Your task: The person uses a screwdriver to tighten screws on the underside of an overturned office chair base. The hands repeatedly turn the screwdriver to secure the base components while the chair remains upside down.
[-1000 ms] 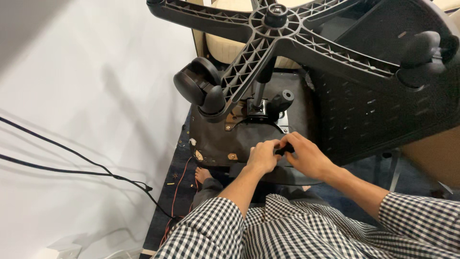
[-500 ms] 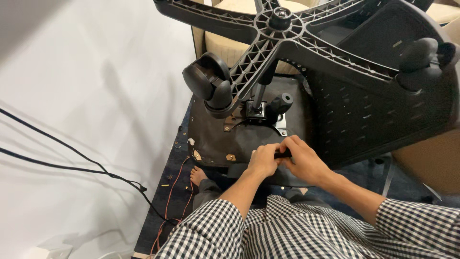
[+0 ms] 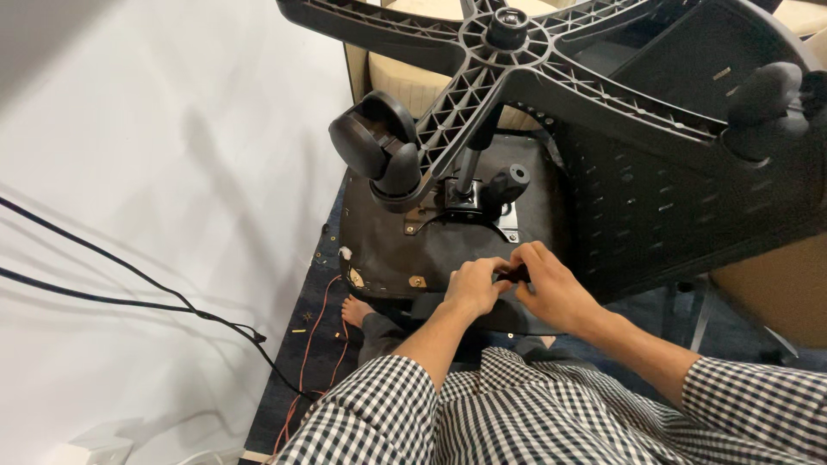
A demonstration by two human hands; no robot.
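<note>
1. Nearest the camera, two checked sleeves reach forward from the person; a bare foot rests on the dark carpet beside a thin orange wire.
2. The left hand and right hand meet over a small black part; the fingers of both are curled shut on it, pinching from either side, just at the near edge of the chair seat's underside.
3. That part looks small, hard and light; it seems best held by fingertip pinch at its ends, since it could slip if gripped loosely.
4. Beyond the hands, a black lever knob stands beside the metal mechanism plate and the central column.
5. Farther off, the upturned chair's star base spreads overhead; a caster hangs at left; the whole chair looks heavy and stiff.
6. At left, black cables cross the white sheet.
</note>
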